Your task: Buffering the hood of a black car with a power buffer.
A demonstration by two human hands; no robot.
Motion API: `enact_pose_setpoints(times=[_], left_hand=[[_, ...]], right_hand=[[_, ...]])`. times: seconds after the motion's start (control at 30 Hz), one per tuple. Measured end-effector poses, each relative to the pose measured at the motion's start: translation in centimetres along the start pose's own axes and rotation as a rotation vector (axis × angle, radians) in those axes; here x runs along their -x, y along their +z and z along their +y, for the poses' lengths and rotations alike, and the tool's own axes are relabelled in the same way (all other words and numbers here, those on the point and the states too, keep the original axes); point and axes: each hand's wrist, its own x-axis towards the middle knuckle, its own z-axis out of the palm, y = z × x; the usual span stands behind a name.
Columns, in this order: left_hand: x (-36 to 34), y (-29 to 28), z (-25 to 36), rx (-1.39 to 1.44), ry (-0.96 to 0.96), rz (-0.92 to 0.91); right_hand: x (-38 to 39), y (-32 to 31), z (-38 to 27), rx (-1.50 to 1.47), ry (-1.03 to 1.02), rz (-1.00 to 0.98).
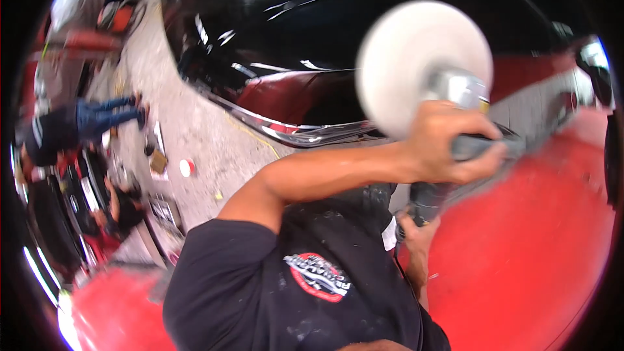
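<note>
A handheld rotary polisher [463, 89] with a silver metal head is held at the right in both my hands. My left hand [445, 140] wraps round its dark side handle, with my left forearm stretched across in front of me. Lower down, my right hand [419, 231] grips the black body. The round white pad [393, 58] is smeared, as if spinning. It overlaps a glossy black car panel [338, 32]; whether it presses on the paint I cannot tell. A dark cord [400, 263] hangs beside my right hand.
Shiny trim [273, 129] edges the panel's near side. Red floor [520, 253] lies right, grey concrete [195, 117] left. A red-and-white tub [187, 168] stands on the concrete. Farther left are a person in jeans [104, 117] and another in dark clothes [127, 211] near a dark car.
</note>
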Motion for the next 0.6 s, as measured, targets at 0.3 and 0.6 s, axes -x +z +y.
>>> enact_pose_setpoints(times=[0.3,0.6], left_hand=[[11.0,-14.7,7.8,-0.359,-0.045,-0.256],[9.8,-3.5,0.4,-0.211,0.041,-0.467]], right_hand=[[5.1,10.1,8.0,0.003,-0.1,-0.272],[1.0,8.3,13.6,-0.265,-0.118,-0.065]])
